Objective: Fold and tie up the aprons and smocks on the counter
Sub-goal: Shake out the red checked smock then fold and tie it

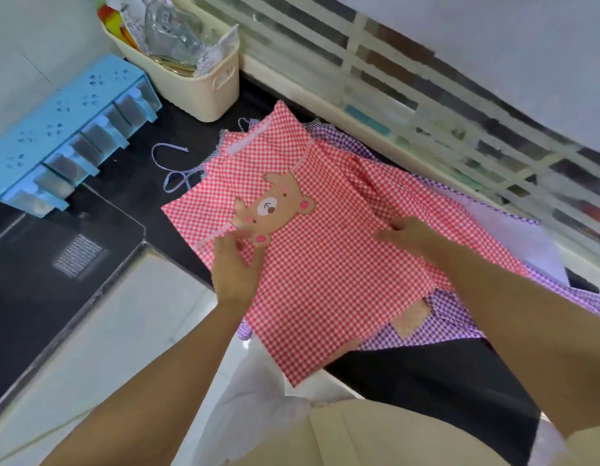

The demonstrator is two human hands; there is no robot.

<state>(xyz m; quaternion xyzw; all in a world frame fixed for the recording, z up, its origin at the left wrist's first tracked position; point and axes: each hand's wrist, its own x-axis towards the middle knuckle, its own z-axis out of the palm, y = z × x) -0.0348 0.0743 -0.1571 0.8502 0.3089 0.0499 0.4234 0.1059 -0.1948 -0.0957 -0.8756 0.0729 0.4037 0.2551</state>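
Smock (pixel 325 264) with red checks and a bear patch lies spread on the black bench (pixel 137 163), on top of a purple checked apron (pixel 456 317). The left hand (pixel 236 264) has its grip closed on the cloth edge beside the bear. The right hand (pixel 407 235) pinches a fold on the other side. A cream basket (pixel 207 92) stands behind.

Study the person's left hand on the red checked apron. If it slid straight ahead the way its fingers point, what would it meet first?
Most likely the bear patch on the red checked apron: the left hand points at it, fingertips almost at its lower paw.
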